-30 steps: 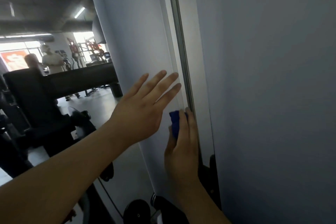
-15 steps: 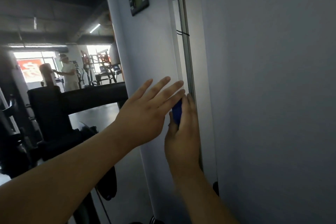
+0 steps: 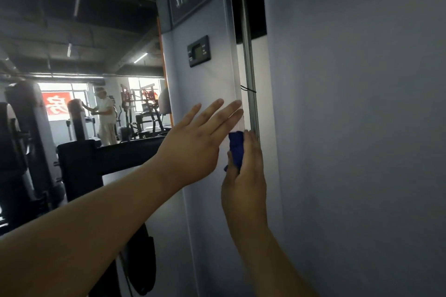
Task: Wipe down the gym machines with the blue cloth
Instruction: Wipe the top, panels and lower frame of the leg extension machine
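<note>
The left hand [image 3: 193,149] lies flat on the gym machine's white panel [image 3: 210,84], fingers straight and slightly spread, reaching the panel's right edge. The right hand [image 3: 243,183] pinches the blue cloth [image 3: 236,149] between thumb and fingers and presses it against that same edge, just beside the chrome rod [image 3: 249,75]. A small dark display [image 3: 199,50] sits on the panel above both hands.

Gym, weight machines [image 3: 144,108], machine panel [image 3: 205,94]
</note>
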